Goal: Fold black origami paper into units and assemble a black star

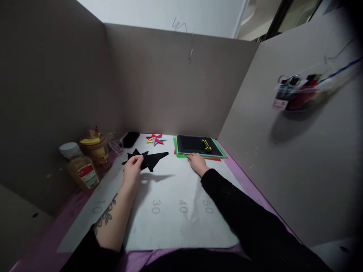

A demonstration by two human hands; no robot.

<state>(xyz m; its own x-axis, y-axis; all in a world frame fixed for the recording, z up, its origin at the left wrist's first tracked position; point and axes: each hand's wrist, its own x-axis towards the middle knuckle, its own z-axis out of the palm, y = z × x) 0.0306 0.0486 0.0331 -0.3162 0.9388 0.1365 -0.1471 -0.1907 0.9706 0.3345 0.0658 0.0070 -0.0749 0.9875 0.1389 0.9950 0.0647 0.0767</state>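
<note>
Near the middle left of the mat, my left hand [132, 169] pinches a black folded paper piece [154, 159] between thumb and fingers, its narrow end pointing right. The piece is raised, with a shadow below it. More black folded paper [137, 152] with pointed tips shows just behind this hand; I cannot tell whether it is joined to the held piece. My right hand [197, 163] lies at the front edge of a stack of coloured paper sheets [181, 155], its fingers stretched onto the green edge. On top of the stack, black sheets [191, 143] carry a yellow-and-black cutter [207, 145].
A multicoloured folded paper star [155, 139] lies at the back, beside a black phone [131, 139]. Along the left stand a white-capped bottle [82, 166], a brown-yellow tub [96, 151] and a clear cup [116, 143]. A clear holder [297, 90] with scissors hangs on the right panel.
</note>
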